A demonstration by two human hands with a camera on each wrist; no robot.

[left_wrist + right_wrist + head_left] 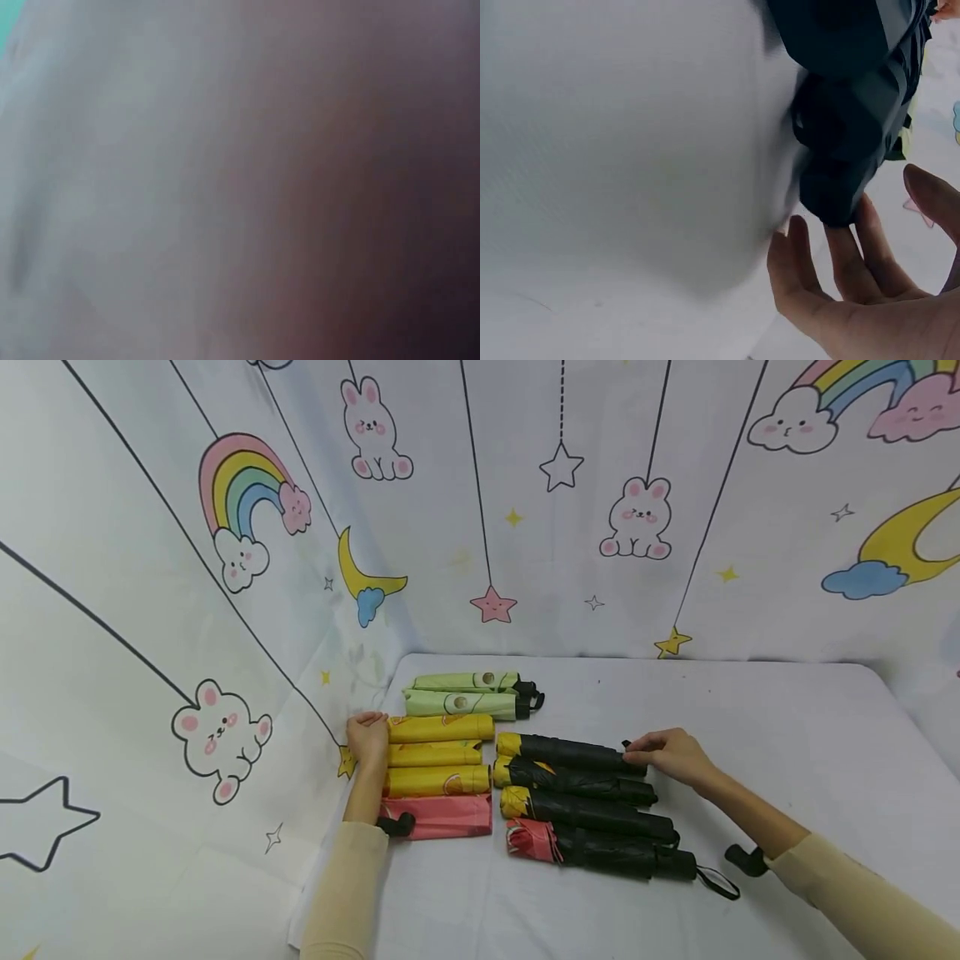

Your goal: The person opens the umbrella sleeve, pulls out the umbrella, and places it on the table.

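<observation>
My left hand rests at the left end of the rearmost yellow folded umbrella sleeve; its fingertips are partly hidden. Two more yellow sleeves and a flat pink sleeve lie in front of it. At the right, my right hand touches the handle end of the rearmost black folded umbrella. The right wrist view shows those fingers against the handle end, the thumb apart from it. More black umbrellas lie below, the front one with a pink end. The left wrist view is blurred.
Two light green folded umbrellas with black handles lie at the back left of the white table. A wrist strap trails from the front black umbrella. A patterned white curtain stands behind and at the left.
</observation>
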